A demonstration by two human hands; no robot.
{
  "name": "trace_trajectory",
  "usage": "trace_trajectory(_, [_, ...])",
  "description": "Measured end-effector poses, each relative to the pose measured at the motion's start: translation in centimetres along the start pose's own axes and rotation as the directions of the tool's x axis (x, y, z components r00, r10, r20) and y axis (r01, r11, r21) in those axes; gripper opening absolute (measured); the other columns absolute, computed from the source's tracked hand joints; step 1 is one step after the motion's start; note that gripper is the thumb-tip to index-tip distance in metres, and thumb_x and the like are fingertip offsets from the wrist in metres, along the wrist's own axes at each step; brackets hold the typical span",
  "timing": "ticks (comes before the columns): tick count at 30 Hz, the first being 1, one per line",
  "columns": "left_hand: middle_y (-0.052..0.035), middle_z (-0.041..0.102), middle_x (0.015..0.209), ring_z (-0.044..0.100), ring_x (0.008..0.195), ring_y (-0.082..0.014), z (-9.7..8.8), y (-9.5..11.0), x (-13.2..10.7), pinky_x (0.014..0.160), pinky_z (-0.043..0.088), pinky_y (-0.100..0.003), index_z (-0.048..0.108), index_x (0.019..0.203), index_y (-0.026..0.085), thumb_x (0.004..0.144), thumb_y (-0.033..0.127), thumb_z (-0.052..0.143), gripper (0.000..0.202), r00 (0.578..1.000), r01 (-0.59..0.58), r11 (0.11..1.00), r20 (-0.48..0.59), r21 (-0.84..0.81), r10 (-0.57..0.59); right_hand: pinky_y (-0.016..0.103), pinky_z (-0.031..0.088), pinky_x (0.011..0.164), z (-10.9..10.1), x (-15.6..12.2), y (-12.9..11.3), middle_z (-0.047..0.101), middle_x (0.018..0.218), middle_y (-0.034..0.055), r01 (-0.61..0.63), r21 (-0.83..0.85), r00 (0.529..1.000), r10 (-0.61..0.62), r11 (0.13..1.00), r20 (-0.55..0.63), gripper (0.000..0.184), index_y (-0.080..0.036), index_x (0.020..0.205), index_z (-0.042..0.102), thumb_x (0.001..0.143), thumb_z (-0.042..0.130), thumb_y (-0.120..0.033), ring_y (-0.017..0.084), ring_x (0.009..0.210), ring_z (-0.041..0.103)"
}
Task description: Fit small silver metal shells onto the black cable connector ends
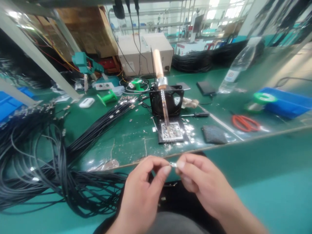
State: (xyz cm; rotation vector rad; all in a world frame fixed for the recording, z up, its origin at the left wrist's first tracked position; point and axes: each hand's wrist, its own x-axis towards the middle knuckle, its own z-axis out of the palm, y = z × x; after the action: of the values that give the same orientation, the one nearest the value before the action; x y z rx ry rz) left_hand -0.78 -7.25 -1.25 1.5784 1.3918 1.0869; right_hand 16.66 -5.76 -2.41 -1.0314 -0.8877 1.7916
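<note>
My left hand [143,187] and my right hand [202,183] meet just below the front edge of the green workbench [126,136]. Both pinch a tiny silver metal connector [173,164] between thumb and fingertips. A black cable runs down from it between my hands. Straight ahead on the bench a soldering iron [161,87] with a wooden handle leans tip-down onto a black pad [172,131] strewn with solder bits, in front of a small black fan [167,100].
A thick bundle of black cables [48,162] with metal ends spreads over the left of the bench. Red-handled scissors [245,123], a dark pad [214,134], a blue tray [287,102], a plastic bottle [240,65], green spools [108,97] and a beige box [143,53] stand farther back.
</note>
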Motion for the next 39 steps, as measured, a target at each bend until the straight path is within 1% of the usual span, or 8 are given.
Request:
trace_trajectory(6, [0.0039,0.077,0.084,0.071,0.076,-0.0117,0.0,-0.2,-0.3,0.069,0.055,-0.019,0.076,0.092,0.027,0.098,0.03,0.07,0.01,1.0,0.012,1.0,-0.027,-0.023,-0.013,0.025,0.013,0.047,0.7,-0.4,0.6,0.037,0.053,-0.0096,-0.063,0.111,0.998,0.059,0.992,0.036,0.037,-0.017,0.071,0.062,0.085,0.079,-0.047,0.006,0.048,0.022])
trace_trajectory(13, [0.0052,0.078,0.093,0.074,0.083,-0.0103,0.0,-0.8,-0.6,0.078,0.058,-0.018,0.078,0.111,0.035,0.099,0.026,0.071,0.017,0.998,-0.042,0.999,-0.039,-0.026,0.041,0.024,0.013,0.047,0.6,-0.4,0.8,0.038,0.053,-0.0097,-0.05,0.132,0.998,0.045,0.99,0.037,0.036,-0.017,0.072,0.063,0.086,0.08,-0.045,0.005,0.049,0.022])
trace_trajectory(19, [0.0049,0.079,0.097,0.075,0.087,-0.0107,0.0,-1.0,-0.4,0.081,0.059,-0.017,0.078,0.104,0.033,0.099,0.023,0.072,0.013,0.998,-0.058,0.997,-0.041,-0.05,0.056,0.024,0.013,0.047,0.4,-0.3,0.9,0.036,0.053,-0.0099,-0.045,0.127,0.998,0.04,0.991,0.041,0.035,-0.017,0.073,0.063,0.089,0.079,-0.043,0.006,0.05,0.021])
trace_trajectory(26, [0.0032,0.078,0.094,0.074,0.084,-0.0112,0.0,-1.2,-0.6,0.079,0.059,-0.017,0.077,0.101,0.028,0.097,0.027,0.073,0.006,0.999,0.007,0.998,-0.037,-0.067,-0.01,0.024,0.013,0.047,0.5,-0.1,1.1,0.037,0.053,-0.0098,-0.045,0.125,0.999,0.042,0.991,0.027,0.037,-0.017,0.072,0.063,0.086,0.082,-0.046,0.005,0.049,0.022])
trace_trajectory(30, [0.0033,0.075,0.091,0.072,0.083,-0.0114,-0.3,-1.2,-0.7,0.076,0.058,-0.017,0.074,0.11,0.028,0.097,0.028,0.071,0.013,0.998,0.059,0.997,-0.02,-0.049,-0.06,0.024,0.013,0.047,0.3,-0.2,1.2,0.037,0.052,-0.0097,-0.031,0.115,1.0,0.03,0.993,0.007,0.039,-0.017,0.073,0.063,0.087,0.082,-0.048,0.006,0.049,0.021])
trace_trajectory(33, [0.0039,0.074,0.092,0.071,0.085,-0.0114,-0.3,-1.1,-0.5,0.078,0.056,-0.018,0.074,0.108,0.028,0.092,0.023,0.076,0.017,1.0,0.028,1.0,0.006,-0.011,-0.028,0.024,0.014,0.048,0.2,-0.4,1.5,0.037,0.052,-0.0095,-0.005,0.089,1.0,0.006,0.996,-0.008,0.039,-0.018,0.072,0.06,0.089,0.08,-0.048,0.006,0.05,0.022])
trace_trajectory(36, [0.0038,0.073,0.088,0.069,0.082,-0.0116,-0.3,-1.1,-0.4,0.078,0.054,-0.017,0.076,0.092,0.027,0.09,0.019,0.077,0.008,0.998,-0.029,0.999,0.05,0.039,0.027,0.024,0.015,0.047,0.2,-0.7,1.3,0.035,0.052,-0.0099,0.017,0.021,1.0,-0.017,1.0,-0.005,0.042,-0.02,0.071,0.055,0.092,0.077,-0.049,0.007,0.05,0.022])
trace_trajectory(39, [0.003,0.073,0.084,0.069,0.077,-0.0124,-0.6,-1.2,-0.7,0.071,0.053,-0.017,0.076,0.084,0.026,0.093,0.025,0.076,0.01,0.997,-0.011,0.997,0.077,0.072,0.005,0.024,0.02,0.047,-0.8,-1.4,-0.2,0.036,0.056,-0.0087,0.077,-0.208,0.996,-0.084,0.975,-0.025,0.042,-0.019,0.072,0.058,0.097,0.071,-0.051,0.008,0.051,0.025])
